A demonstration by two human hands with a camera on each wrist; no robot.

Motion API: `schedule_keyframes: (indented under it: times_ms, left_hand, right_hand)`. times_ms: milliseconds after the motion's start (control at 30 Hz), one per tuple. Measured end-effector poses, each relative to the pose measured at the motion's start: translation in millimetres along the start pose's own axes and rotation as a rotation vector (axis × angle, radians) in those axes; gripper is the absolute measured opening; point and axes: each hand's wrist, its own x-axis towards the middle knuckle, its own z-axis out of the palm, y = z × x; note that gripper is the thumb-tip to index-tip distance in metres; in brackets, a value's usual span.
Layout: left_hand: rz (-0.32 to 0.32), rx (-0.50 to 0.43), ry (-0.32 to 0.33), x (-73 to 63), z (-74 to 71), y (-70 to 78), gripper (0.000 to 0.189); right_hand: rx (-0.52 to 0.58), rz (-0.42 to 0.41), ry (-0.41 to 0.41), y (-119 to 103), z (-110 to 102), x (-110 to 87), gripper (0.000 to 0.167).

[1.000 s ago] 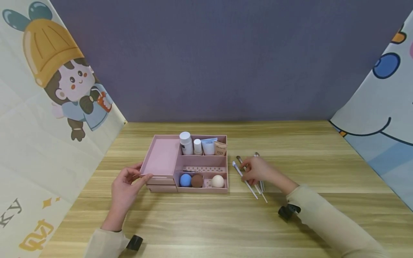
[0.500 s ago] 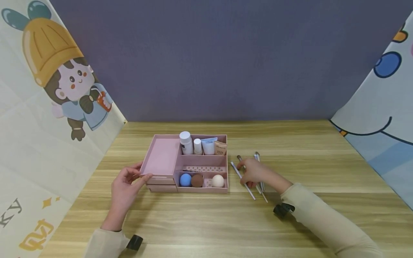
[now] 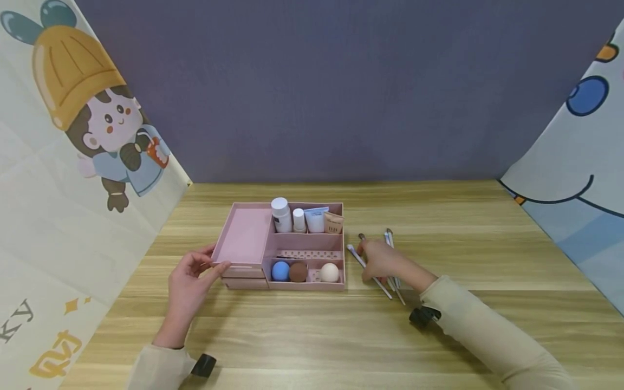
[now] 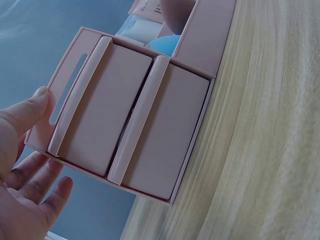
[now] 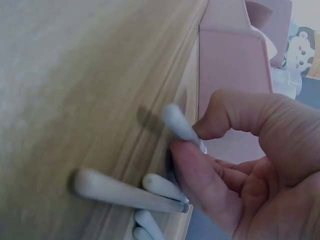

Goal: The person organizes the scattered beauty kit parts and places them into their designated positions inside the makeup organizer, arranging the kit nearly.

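At rear right of box [image 3: 244, 233], tan tube [image 3: 333, 223] reads "BB"; its other print is too small. Counter [image 3: 302, 336] stretches wide before box; narrow strip divides box's right wall from brush [image 5: 179, 123]. Left hand [image 3: 189, 287] pinches box's front left corner. Right of box, right hand [image 3: 382, 260] pinches brush between thumb and finger; other brushes [image 5: 120, 192] lie farther right.

Well behind the left fingers [image 4: 61, 195], the person wears a plain cream sleeve [image 3: 156, 371], with a small black blocky device [image 3: 203, 366] beside it. Well behind the right fingers [image 5: 200, 175] comes a matching long cream sleeve [image 3: 487, 327], creased farther back, with a similar black device [image 3: 424, 316] near its end.
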Motion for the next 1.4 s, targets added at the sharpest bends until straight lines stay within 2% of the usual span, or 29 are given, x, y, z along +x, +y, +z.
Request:
schedule_keyframes:
  times_ms: [100,467,667,1067,1400]
  left_hand:
    - [0.001,-0.001,0.000,0.3,-0.1,-0.1,0.029]
    - [-0.003,0.002,0.002,1.1,0.3,1.3,0.030]
    - [-0.011,0.008,-0.003,0.6,-0.4,0.8,0.030]
    - [-0.015,0.005,-0.010,0.8,-1.7,-1.2,0.030]
    - [-0.016,0.012,-0.018,1.6,-2.0,-2.8,0.030]
  right_hand:
    - [0.041,-0.019,-0.013,4.3,-1.6,0.2,0.056]
    - [0.338,-0.079,-0.094,23.0,-11.5,-0.6,0.061]
    - [0.555,-0.094,-0.122,31.2,-13.3,-1.9,0.062]
    - [0.879,-0.079,-0.066,34.2,-14.0,-1.2,0.065]
    - [0.995,-0.068,-0.051,24.4,-26.7,-1.0,0.066]
